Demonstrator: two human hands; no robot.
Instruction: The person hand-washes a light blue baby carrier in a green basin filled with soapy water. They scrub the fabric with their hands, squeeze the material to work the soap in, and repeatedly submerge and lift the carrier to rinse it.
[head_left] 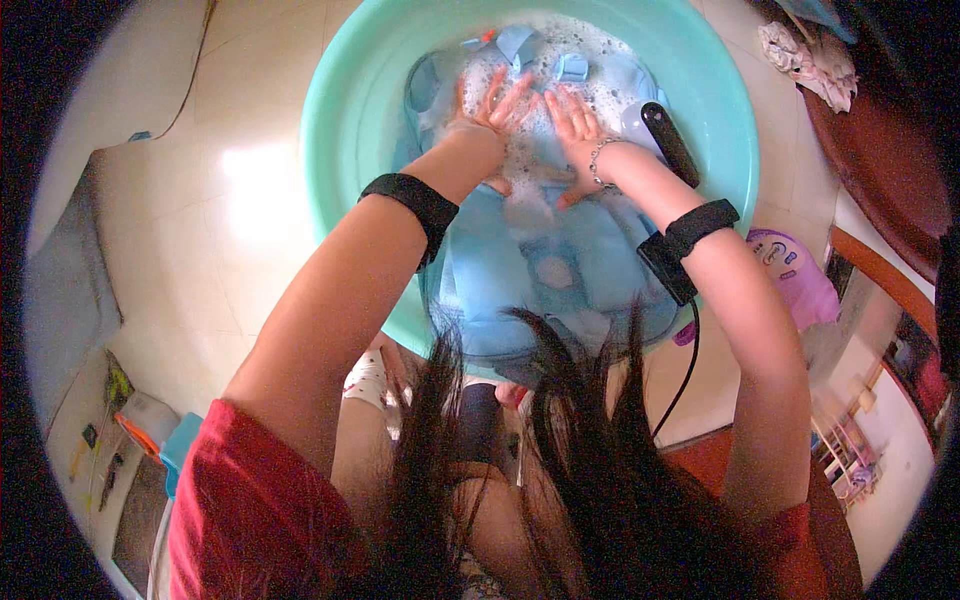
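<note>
Fingers (pixel 500 95) of both hands were spread flat, not gripping; palms pressed down on the soapy light-blue fabric backpack (pixel 545 250) in the round turquoise plastic basin (pixel 340 120). Left hand (pixel 485 115) and right hand (pixel 575 130) sat just beside each other, fingertips toward the basin's far rim, both touching the bag's foamy upper part. The backpack lay directly under the fingers and ran back toward the person: long axis far rim to near rim, its lower end draped at the near rim. Neither hand was clearly nearer; both were on it. A black oblong handle-like object (pixel 670 142) lay just right of the right wrist, toward the basin's right rim. Black bands on both forearms; a thin bracelet (pixel 598 160) on the right wrist. A purple plastic item (pixel 795 275) sat on the floor outside the right rim.
</note>
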